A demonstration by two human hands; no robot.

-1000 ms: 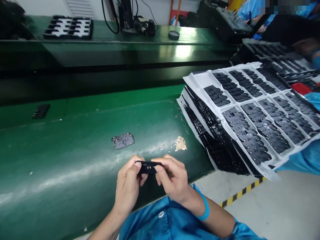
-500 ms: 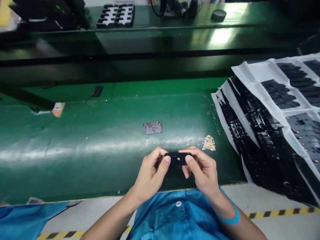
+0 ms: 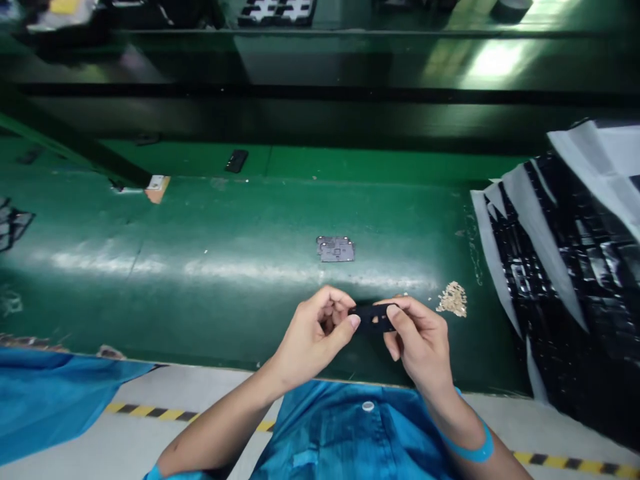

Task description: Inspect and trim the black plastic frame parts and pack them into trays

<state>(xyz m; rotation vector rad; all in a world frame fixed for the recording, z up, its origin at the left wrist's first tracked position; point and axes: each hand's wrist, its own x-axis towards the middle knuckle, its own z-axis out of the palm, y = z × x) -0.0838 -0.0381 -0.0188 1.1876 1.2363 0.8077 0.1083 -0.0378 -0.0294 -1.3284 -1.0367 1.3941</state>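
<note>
A small, flat black plastic part [image 3: 374,317] with holes in it is held level above the near edge of the green table. My right hand [image 3: 423,337] pinches its right end, thumb on top and fingers beneath. At the left end, my left hand [image 3: 317,333] has thumb and curled fingers closed on the part. Beyond my hands, grey-black flat plates [image 3: 336,250] lie overlapping on the table. A little heap of tiny tan pieces [image 3: 453,300] sits to the right of my right hand.
Stacked trays wrapped in black and white film [image 3: 545,267] stand at the right. A black part [image 3: 237,161] lies further back, near a green post [image 3: 115,163] at the left. A raised shelf [image 3: 350,60] runs along the back. Blue cloth [image 3: 55,400] hangs at lower left.
The view has swung left and down, so things appear further right. My hands still hold the black part, now tilted with its holes showing more; my left thumb has slid toward its end.
</note>
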